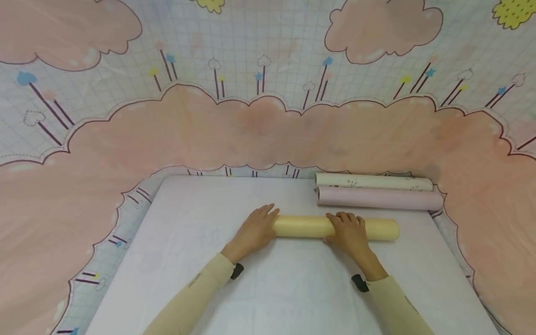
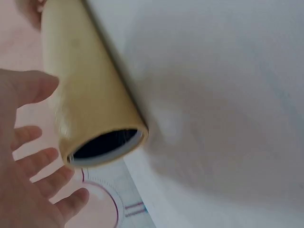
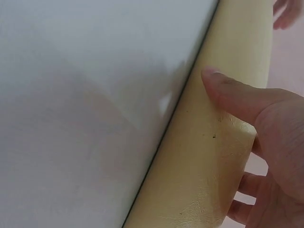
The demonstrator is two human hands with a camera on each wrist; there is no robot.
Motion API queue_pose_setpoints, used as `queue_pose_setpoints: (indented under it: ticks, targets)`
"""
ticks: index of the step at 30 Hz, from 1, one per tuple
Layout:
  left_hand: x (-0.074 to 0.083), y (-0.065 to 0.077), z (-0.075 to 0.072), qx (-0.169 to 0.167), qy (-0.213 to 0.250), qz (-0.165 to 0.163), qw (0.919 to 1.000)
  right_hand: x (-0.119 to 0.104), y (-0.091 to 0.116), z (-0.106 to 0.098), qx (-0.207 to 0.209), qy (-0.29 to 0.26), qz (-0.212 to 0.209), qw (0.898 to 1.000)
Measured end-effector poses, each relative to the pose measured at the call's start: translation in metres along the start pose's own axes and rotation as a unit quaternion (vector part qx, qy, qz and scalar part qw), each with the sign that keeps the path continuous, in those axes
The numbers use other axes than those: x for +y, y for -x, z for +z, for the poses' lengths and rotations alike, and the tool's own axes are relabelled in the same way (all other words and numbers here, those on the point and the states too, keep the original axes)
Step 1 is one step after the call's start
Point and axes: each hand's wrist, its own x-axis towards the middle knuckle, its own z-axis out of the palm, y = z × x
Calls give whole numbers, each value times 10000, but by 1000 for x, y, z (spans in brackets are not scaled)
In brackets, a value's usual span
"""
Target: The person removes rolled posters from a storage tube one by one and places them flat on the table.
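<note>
A pale yellow roll point(image 1: 303, 226) with a smooth, slightly shiny surface lies crosswise on the white tabletop point(image 1: 284, 288). At its left end my left hand point(image 1: 257, 228) spreads its fingers. The left wrist view shows the roll's hollow, dark end point(image 2: 107, 145), with the left thumb point(image 2: 40, 88) at its side and the other fingers beyond the rim. Right of the roll's middle, my right hand point(image 1: 349, 232) grips it. In the right wrist view the right thumb point(image 3: 232, 95) presses on the near side while the fingers reach round the far side, partly hidden.
Behind the yellow roll, at the back right of the table, lie a pinkish roll point(image 1: 381, 198) and a cream roll point(image 1: 372, 182) with a fine print, side by side. Cloth printed with clouds point(image 1: 268, 130) surrounds the table's back and sides.
</note>
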Motion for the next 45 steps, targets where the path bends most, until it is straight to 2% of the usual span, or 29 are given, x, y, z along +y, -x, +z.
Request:
queue_pose_setpoints:
  ticks: [4,7,10,14,17,21,24,30,33,35,40,41,45]
  targets:
    - [-8,5,-3,325,439,-668,9963,0,1,3,19,-114,67,9999]
    - [-14,13,-5,499,828,-1153,9886,-3,1,3,-22,-213,131,9997]
    - [-19,23,-6,663,1138,-1442,9808,-7,1,3,-59,-254,155,9995]
    - [-22,33,-7,838,1361,-1600,9741,-14,0,3,-37,-345,100,9993]
    - [-22,38,-7,894,1674,-1785,9655,-19,-2,2,8,-375,19,9993]
    - [-20,43,-4,1110,2443,-2116,9398,-29,-6,1,-16,-392,-162,9991]
    - [-18,45,-2,1321,2841,-2171,9245,-37,-9,4,-30,-429,-354,9984]
    - [-13,46,3,1414,3048,-2050,9193,-51,-16,11,46,-427,-606,9972]
    - [-11,46,5,1331,3168,-2170,9137,-59,-21,14,31,-472,-668,9966]
    - [-11,45,4,1258,3394,-2344,9023,-64,-25,15,12,-499,-720,9962]
    - [-11,42,1,1150,3966,-2845,8652,-76,-33,20,-46,-547,-783,9954]
    - [-11,42,1,1106,4040,-2904,8604,-78,-33,21,-99,-538,-749,9957]
    - [-9,49,3,837,4190,-3078,8501,-84,-28,31,-244,-520,-725,9957]
